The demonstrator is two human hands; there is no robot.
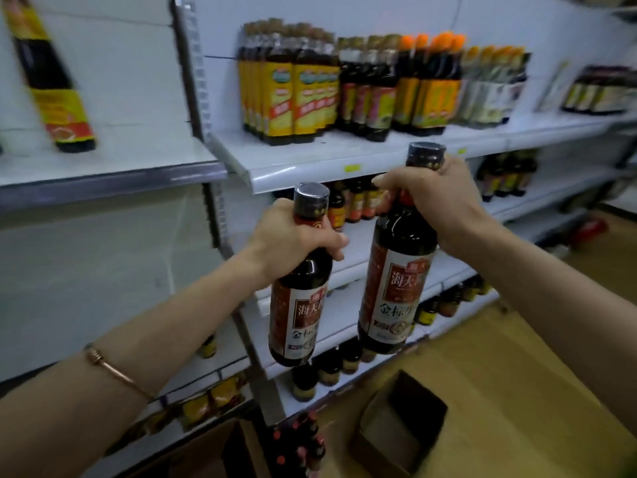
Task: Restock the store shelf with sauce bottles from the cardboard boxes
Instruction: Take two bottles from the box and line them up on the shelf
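Note:
My left hand (293, 236) grips the neck of a dark sauce bottle (298, 305) with a red and white label. Around the neck of a second, matching sauce bottle (396, 291) my right hand (434, 198) is curled, holding it slightly higher. Both bottles hang upright in the air in front of the white store shelf (310, 160), just below its upper board. On the floor below stand an open cardboard box (400, 429) that looks empty and, further left, another cardboard box (220, 450) beside red-capped bottles (300, 439).
The upper board carries rows of yellow-labelled bottles (289, 98) and orange-capped bottles (431, 81), with bare board in front of them. A single bottle (48, 74) stands on the left shelf bay. Lower shelves hold several small dark bottles (331, 367). Wooden floor (517, 374) lies to the right.

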